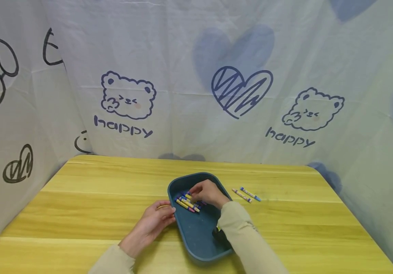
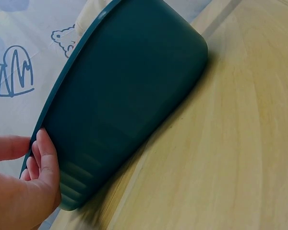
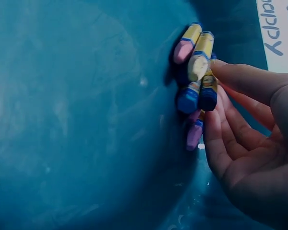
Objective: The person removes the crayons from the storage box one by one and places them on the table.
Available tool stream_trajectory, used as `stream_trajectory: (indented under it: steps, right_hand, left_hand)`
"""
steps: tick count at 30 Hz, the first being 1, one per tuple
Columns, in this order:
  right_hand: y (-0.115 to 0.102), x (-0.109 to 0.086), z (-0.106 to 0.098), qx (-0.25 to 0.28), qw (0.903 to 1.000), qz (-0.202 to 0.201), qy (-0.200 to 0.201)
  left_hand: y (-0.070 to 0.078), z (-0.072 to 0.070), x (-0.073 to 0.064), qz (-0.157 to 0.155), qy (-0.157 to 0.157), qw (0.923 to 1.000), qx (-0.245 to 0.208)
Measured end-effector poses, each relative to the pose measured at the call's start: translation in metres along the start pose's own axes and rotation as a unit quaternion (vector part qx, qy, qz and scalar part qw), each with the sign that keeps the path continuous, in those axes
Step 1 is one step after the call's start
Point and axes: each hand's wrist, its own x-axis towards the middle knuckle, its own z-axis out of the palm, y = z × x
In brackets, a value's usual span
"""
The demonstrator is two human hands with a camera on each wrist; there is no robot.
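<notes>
A dark teal plastic bin (image 1: 196,239) stands on the table. My left hand (image 1: 153,220) holds its left rim, with the thumb over the edge and the fingers along the outer wall (image 2: 120,81). Inside, several crayons (image 1: 185,204) in yellow wrappers with blue bands lie in a small pile at the far left. My right hand (image 1: 207,193) reaches into the bin at this pile. In the right wrist view its thumb and fingers pinch a dark blue crayon (image 3: 209,96), beside pink, cream and blue-tipped ones.
On the wooden table (image 1: 97,209), right of the bin, lie a pinkish crayon (image 1: 241,195) and a blue crayon (image 1: 250,194). A black object (image 1: 219,235) in the bin is partly hidden by the right sleeve (image 1: 241,224). A printed white cloth (image 1: 182,114) hangs behind the table.
</notes>
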Motion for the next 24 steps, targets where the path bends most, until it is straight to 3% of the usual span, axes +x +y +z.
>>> stream_trajectory:
  steps: [8, 15, 24]
  right_hand:
    - [0.0001, 0.0009, 0.0013, -0.027, 0.9996, -0.008, -0.003]
    - [-0.0009, 0.0001, 0.0009, -0.012, 0.9998, 0.006, -0.011]
    - [-0.0028, -0.0002, -0.0006, 0.001, 0.9999, 0.007, 0.009]
  left_hand:
    - [0.0000, 0.0002, 0.0001, 0.004, 0.001, 1.0000, 0.002]
    - [0.0012, -0.0004, -0.0001, -0.002, 0.000, 1.0000, 0.003]
    - [0.0009, 0.0008, -0.0001, -0.003, 0.003, 1.0000, 0.003]
